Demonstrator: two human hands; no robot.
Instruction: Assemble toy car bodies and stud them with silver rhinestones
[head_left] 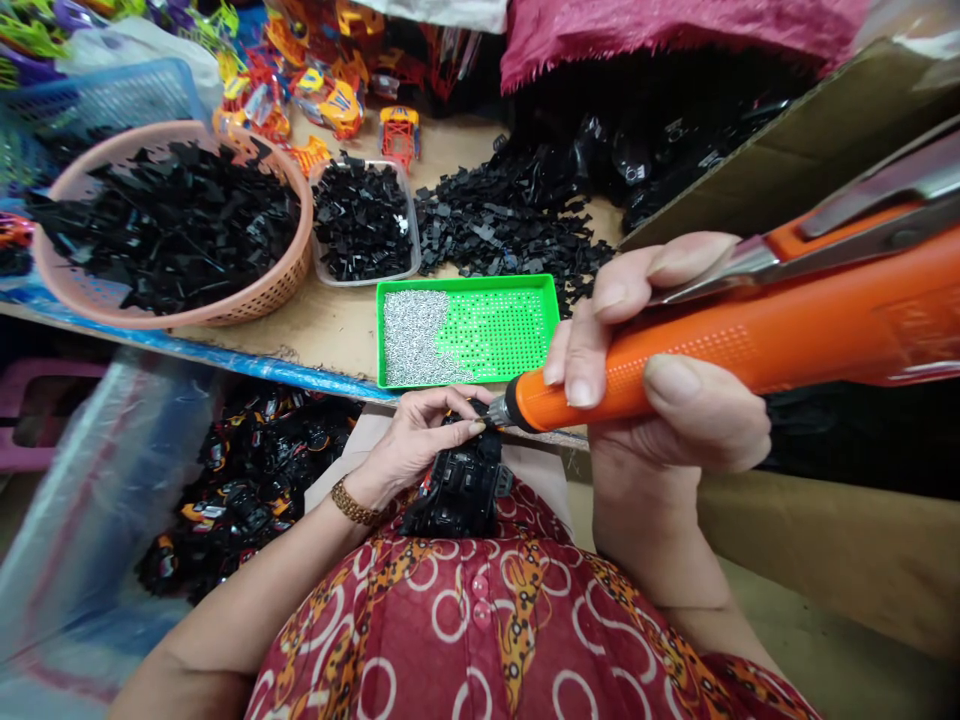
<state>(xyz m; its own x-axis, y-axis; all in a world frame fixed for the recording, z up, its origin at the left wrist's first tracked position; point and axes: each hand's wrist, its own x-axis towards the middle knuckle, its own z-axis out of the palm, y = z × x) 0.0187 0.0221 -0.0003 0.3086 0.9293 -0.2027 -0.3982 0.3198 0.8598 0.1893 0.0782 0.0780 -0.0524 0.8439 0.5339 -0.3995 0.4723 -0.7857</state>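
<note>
My right hand [660, 370] is wrapped round an orange electric screwdriver [750, 330], its tip pointing left and down. The tip meets a black plastic toy chassis [461, 485] that rests on my lap. My left hand [420, 435] grips the top of that chassis, fingers pinched close to the screwdriver tip. A green tray [525, 325] with a heap of small silver screws on its left side lies on the table edge just above both hands.
A pink round basket [225, 310] of black plastic pieces, a clear tub [365, 222] of black parts and a loose black pile [510, 225] sit on the table. Coloured toy cars [337, 100] lie behind. A bag of assembled toys [247, 480] is below left.
</note>
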